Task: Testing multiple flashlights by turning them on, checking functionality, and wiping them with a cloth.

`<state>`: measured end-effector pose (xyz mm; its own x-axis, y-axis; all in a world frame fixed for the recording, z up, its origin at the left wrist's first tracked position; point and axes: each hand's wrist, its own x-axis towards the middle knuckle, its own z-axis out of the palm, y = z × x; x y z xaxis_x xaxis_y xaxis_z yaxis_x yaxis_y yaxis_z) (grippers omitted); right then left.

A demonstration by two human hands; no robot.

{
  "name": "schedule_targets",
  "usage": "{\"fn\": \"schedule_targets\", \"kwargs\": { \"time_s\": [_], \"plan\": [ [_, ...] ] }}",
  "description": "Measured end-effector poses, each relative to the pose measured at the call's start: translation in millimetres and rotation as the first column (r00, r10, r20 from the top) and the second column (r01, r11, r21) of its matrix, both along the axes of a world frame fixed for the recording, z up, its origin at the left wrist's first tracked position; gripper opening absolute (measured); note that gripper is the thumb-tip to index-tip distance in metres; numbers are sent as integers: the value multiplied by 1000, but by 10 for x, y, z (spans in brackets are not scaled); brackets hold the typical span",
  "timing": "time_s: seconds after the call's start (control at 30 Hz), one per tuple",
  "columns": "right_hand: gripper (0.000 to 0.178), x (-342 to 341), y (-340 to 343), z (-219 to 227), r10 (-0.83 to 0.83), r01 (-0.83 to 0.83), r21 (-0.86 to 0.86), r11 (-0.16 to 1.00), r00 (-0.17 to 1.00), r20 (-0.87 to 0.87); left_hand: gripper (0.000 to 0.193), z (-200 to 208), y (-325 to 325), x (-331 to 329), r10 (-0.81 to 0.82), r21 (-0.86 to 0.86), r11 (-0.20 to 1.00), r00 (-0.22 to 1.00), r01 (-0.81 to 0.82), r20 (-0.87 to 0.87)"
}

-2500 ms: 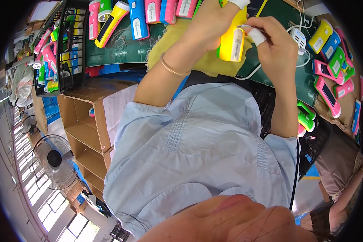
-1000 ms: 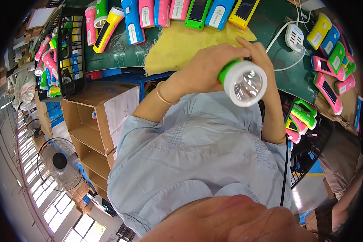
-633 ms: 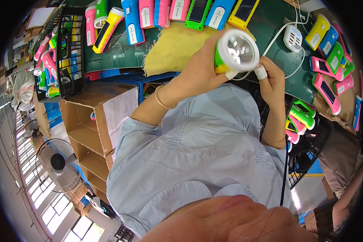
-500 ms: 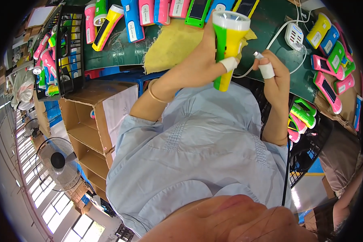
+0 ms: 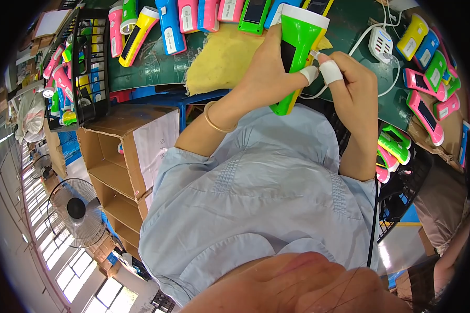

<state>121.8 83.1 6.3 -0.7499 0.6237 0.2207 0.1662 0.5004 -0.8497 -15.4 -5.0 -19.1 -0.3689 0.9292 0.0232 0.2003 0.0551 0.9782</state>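
Note:
My left hand (image 5: 269, 73) is wrapped round a green and yellow flashlight (image 5: 303, 34) with a dark panel on its green side. Its wide, white-rimmed head points up and away, its narrow end toward me. White tape covers my left thumb. In my right hand (image 5: 354, 78), thumb and finger pinch a small cable plug (image 5: 314, 53), its tip at the flashlight's right side. Whether the tip is inside a socket I cannot tell. A white wrap covers a right-hand finger. From beneath that hand the white cable (image 5: 359, 44) curves up toward a white multi-port USB charger (image 5: 381, 44).
A row of colourful flashlights (image 5: 188, 15) lines the far side of the green table (image 5: 146, 73), beside a yellow cloth (image 5: 222, 55). More flashlights (image 5: 425, 112) lie at the right. Left stand a black basket (image 5: 91, 68) of flashlights, a cardboard shelf (image 5: 112, 151) and a fan (image 5: 75, 207).
The flashlight has turned in my left hand, so its green side and dark panel now show. My right hand has moved left, bringing the plug from apart to the flashlight's side.

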Motion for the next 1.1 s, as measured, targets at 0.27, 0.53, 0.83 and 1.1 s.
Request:
{"fn": "schedule_targets", "kwargs": {
  "time_s": [0.27, 0.53, 0.83, 1.1],
  "plan": [
    [18, -65, -38, 47, -104, 75, 191, 979, 984, 145, 64, -44, 52, -34, 65, 73, 996, 962, -47, -264],
    [16, -211, -39, -158, -191, 185, 352, 918, 981, -16, 69, -88, 101, 2, 128, 189, 980, 935, -67, -330],
    [12, -179, 6, -191, -194, 183, 371, 910, 981, -7, 62, -105, 187, -19, 33, 194, 981, 960, 22, -278],
    [25, 217, 39, 26, -445, 449, -48, 892, 856, -264, 44, 515, 350, -536, 56, 56, 994, 877, -94, 478]
  ]
}}
